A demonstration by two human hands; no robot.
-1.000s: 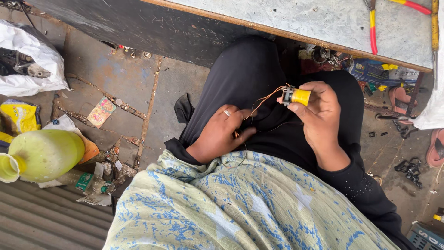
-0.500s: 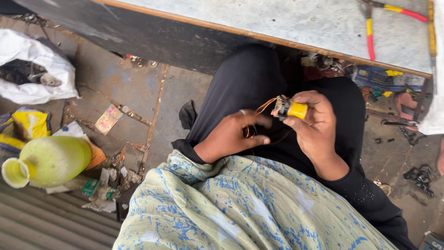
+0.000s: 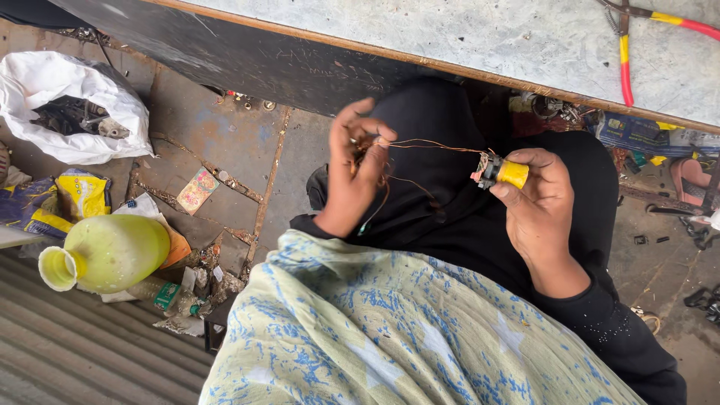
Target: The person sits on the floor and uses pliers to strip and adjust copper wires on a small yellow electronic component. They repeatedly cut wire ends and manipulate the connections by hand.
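The right hand [image 3: 536, 196] is clamped on a small motor-like coil part with a yellow plastic cap and a grey wound end [image 3: 501, 172], thumb and fingers closed round the yellow cap. The part is held in the air over the black-clothed lap, below the edge of the grey stone-topped table [image 3: 465, 37]. From its wound end a thin copper-coloured wire [image 3: 431, 145] runs away from the part to the left hand [image 3: 360, 169], whose fingertips are pinched together on a loose tangle of the same wire.

The coil part looks light, hard and small enough to sit in a pinch; the smooth yellow cap seems the safe place to grip, since the wound end is bristly and probably delicate. The wire looks hair-fine, soft and springy, likely to kink or snap under a sharp tug, so it is best held near its bunched end with a gentle pinch and drawn out straight from the part.

Much is hard to read: the windings are too small to make out, the tangle in the left hand is partly hidden by the fingers, and where the wire crosses the black cloth it nearly vanishes. On the table above the part, red-and-yellow-handled pliers [image 3: 624, 52] are cut off by the frame. Far to the side of the part a yellow-green plastic bottle [image 3: 109, 253] lies on the floor
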